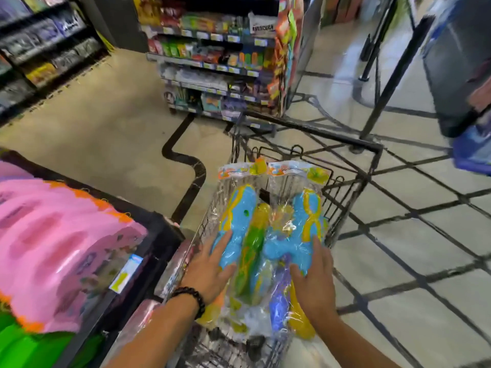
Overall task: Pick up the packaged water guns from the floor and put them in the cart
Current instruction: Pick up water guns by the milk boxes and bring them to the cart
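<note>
Both forearms reach in from the bottom edge of the view, and each hand lies flat on the plastic-wrapped toys over the cart. On the left hand [212, 269] the fingers are spread and fairly straight, pressing on the left package of water guns [239, 235]; a dark beaded bracelet [192, 298] circles that wrist. Over on the other side, the right hand [316, 277] rests with straight fingers on the right package of water guns [300, 235], its fingertips pointing toward the far end of the cart. Neither hand curls round anything.

Side by side and touching, the two clear bags sit over the near end of the wire cart [353, 181], their printed card headers toward its far rim. Inside are blue, yellow and green toy guns (the details are smeared by motion blur). Whether the bags already rest on the cart's floor cannot be told.

Left of the cart, just beside its wall, stands a dark display bin holding a pink inflatable [58, 240] with orange trim, and something green at the lower left corner. Beyond the cart's far rim, a shelf unit [218, 62] of small packaged goods stands on the tiled floor [101, 134]. Black stanchion poles [393, 81] lean across the upper right.
</note>
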### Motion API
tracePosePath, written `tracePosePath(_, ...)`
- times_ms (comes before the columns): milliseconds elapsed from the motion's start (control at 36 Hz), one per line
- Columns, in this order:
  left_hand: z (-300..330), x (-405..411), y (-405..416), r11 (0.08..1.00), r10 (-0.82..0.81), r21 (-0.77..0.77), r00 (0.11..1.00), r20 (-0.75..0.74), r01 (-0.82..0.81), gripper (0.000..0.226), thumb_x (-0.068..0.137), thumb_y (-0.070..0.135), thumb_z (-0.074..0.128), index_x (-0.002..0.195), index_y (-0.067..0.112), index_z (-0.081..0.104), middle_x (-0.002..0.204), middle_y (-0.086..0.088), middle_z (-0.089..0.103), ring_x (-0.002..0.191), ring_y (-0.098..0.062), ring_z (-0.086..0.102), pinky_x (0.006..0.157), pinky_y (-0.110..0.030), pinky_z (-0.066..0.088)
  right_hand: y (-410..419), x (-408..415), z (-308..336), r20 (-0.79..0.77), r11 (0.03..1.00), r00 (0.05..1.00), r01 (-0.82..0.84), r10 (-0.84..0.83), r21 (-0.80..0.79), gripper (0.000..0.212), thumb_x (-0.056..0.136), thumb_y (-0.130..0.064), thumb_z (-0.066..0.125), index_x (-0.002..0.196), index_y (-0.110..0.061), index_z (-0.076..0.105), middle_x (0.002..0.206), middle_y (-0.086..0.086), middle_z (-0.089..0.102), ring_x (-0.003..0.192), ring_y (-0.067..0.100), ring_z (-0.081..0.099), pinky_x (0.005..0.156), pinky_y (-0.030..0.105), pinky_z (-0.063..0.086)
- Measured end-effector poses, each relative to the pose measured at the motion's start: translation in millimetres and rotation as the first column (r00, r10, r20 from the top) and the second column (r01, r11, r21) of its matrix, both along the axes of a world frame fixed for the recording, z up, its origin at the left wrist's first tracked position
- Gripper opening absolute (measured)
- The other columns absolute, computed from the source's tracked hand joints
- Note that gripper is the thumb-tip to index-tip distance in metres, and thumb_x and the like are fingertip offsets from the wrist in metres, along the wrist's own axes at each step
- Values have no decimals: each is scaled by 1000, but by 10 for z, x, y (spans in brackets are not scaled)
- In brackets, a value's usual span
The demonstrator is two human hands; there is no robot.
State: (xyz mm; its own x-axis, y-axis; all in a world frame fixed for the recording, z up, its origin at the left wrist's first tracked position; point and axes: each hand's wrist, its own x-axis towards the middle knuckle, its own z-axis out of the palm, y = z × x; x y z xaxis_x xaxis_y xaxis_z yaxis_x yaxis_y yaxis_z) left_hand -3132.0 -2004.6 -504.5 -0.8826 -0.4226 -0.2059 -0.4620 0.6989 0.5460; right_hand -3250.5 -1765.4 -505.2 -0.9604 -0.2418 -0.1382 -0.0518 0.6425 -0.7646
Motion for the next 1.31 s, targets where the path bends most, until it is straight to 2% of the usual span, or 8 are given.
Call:
tracePosePath(167, -864, -461, -447, 995, -46, 85, 999, 17, 44, 77, 95, 47, 57, 151, 63, 6, 166, 14, 5, 153, -12, 15, 121, -30, 19, -517, -283, -614, 23, 998, 999, 33, -35, 58, 86, 93, -24, 69, 162, -31, 17, 163, 13, 24, 150, 23, 20, 120, 40, 23)
tracePosePath(278, -1347, -629, -679, 990, -21, 138, 1000, -3, 21, 74, 95, 43, 59, 153, 57, 14, 167, 9, 10, 153, -8, 10, 121, -23, 10, -862, -367, -949, 36, 997, 998, 59, -60, 45, 90, 89, -21, 72, 161, -28, 18, 162, 8, 25, 145, 17, 24, 116, 37, 30)
tracePosePath(444, -1744, -699, -932, 983, 23, 180, 1000, -10, -21, 74, 96, 37, 60, 155, 52, 18, 166, 6, 15, 149, -12, 25, 121, -29, 19, -1443, -297, -1303, 45, 999, 998, 48, -49, 14, 90, 89, -24, 72, 161, -30, 18, 161, 8, 25, 147, 23, 29, 119, 36, 32)
tracePosePath(611, -1936, -697, -984, 991, 46, 125, 999, -20, -43, 74, 94, 34, 61, 156, 45, 23, 166, 5, 14, 148, -21, 28, 121, -35, 26, -1715, -261, -1548, 88, 995, 996, -27, 18, 99, 84, 95, -27, 65, 162, -25, 14, 165, 12, 18, 143, 26, 34, 107, 41, 41)
tracePosePath(750, -2101, -759, -916, 982, 53, 180, 999, 3, -52, 87, 94, 28, 65, 152, 60, 9, 168, 12, 1, 152, -22, 24, 119, -47, 33, -1676, -378, -1648, 131, 971, 988, -105, 77, 216, 85, 98, -38, 61, 162, -32, 5, 168, 7, 11, 131, 37, 53, 92, 45, 50)
tracePosePath(861, -1987, -764, -903, 968, 44, 248, 999, 28, -50, 86, 96, 25, 61, 150, 65, 8, 168, 17, -8, 152, -22, 25, 119, -47, 34, -1620, -450, -1563, 194, 964, 974, -155, 113, 215, 90, 95, -35, 66, 161, -31, 5, 167, 6, 12, 142, 35, 42, 103, 50, 47)
tracePosePath(1028, -1560, -474, -885, 981, 83, 174, 996, 17, -85, 71, 98, 20, 54, 154, 50, 24, 164, 13, 23, 149, -13, 28, 122, -40, 28, -1475, -441, -1112, 187, 932, 950, -287, 248, 220, 90, 93, -35, 68, 161, -28, 10, 164, 12, 16, 150, 30, 27, 110, 47, 42)
tracePosePath(1306, -272, -248, -426, 988, 127, -91, 992, 1, -126, 55, 100, 43, 44, 152, 43, 27, 153, 11, 38, 129, -19, 50, 110, -36, 40, -1186, -482, 87, 20, 797, 823, -555, 567, 239, 77, 93, -36, 63, 156, -40, 18, 152, -5, 28, 131, 25, 47, 93, 39, 50)
